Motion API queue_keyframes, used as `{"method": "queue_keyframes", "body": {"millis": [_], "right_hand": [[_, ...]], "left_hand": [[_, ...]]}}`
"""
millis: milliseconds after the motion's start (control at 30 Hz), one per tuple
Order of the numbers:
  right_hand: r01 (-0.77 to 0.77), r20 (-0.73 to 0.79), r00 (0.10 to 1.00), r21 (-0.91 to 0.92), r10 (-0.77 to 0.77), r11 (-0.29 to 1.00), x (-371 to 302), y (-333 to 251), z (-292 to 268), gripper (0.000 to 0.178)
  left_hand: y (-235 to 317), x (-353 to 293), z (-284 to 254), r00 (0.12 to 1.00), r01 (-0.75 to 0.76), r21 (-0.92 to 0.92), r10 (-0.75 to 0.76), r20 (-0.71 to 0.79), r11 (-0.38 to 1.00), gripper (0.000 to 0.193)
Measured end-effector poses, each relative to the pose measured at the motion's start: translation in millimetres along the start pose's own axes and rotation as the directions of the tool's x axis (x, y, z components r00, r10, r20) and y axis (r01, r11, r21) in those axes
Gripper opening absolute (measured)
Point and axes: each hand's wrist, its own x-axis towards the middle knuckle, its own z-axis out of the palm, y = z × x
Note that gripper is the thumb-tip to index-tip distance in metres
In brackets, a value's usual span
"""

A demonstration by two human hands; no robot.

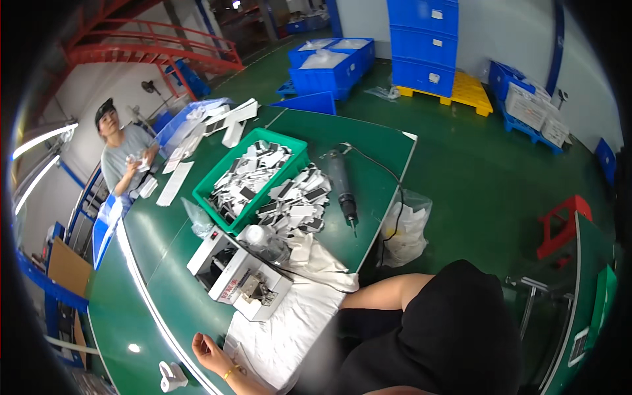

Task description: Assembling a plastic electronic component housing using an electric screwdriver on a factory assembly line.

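My left hand (212, 355), with a gold band at the wrist, rests at the near edge of the green table. Its fingers are loosely bent and apart, and nothing shows in them. My right hand is out of the picture. White cloth (283, 329) lies beside the left hand. Beyond it stands a small white box-shaped machine (227, 270) with a red switch and metal parts in its open front. Across the light strip from the hand sits a white plastic piece (172, 376). A clear plastic jar (264, 242) leans behind the machine.
A green bin (297, 164) holds many white and black pieces; more pieces (299, 203) are heaped beside it. A corded electric screwdriver (342, 184) lies near the table's right edge. Another person (125, 155) works across the table. A plastic bag (407, 230) and red stool (559, 227) are farther right.
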Motion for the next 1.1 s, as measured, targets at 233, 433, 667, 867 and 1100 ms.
{"method": "queue_keyframes", "body": {"millis": [233, 433, 667, 867, 1100], "right_hand": [[0.218, 0.021, 0.976, -0.007, -0.218, 0.976, 57.7, -40.4, 4.1, 0.070], [0.343, 0.031, 0.939, 0.004, -0.343, 0.939, 88.7, -68.8, 11.2, 0.070], [0.416, 0.010, 0.909, 0.025, -0.416, 0.909, 115.3, -86.6, 14.4, 0.070], [0.443, -0.016, 0.897, 0.055, -0.442, 0.895, 129.8, -96.0, 20.7, 0.070], [0.449, -0.062, 0.893, 0.098, -0.445, 0.888, 142.6, -101.2, 28.5, 0.070]], "left_hand": [[6.9, -4.3, -0.5, 0.998, 0.011, 0.009, -0.011, -0.056, 1.000, 0.018], [10.6, -9.6, 0.9, 0.997, 0.031, -0.067, -0.035, -0.064, 0.997, 0.011], [3.0, -8.5, -1.7, 0.998, 0.066, -0.131, -0.068, -0.014, 0.989, 0.010], [12.6, -10.9, -0.6, 0.995, 0.102, -0.050, -0.102, 0.004, 0.994, 0.009], [20.3, -11.0, 1.4, 0.991, 0.131, -0.029, -0.130, 0.021, 0.991, 0.009]]}}
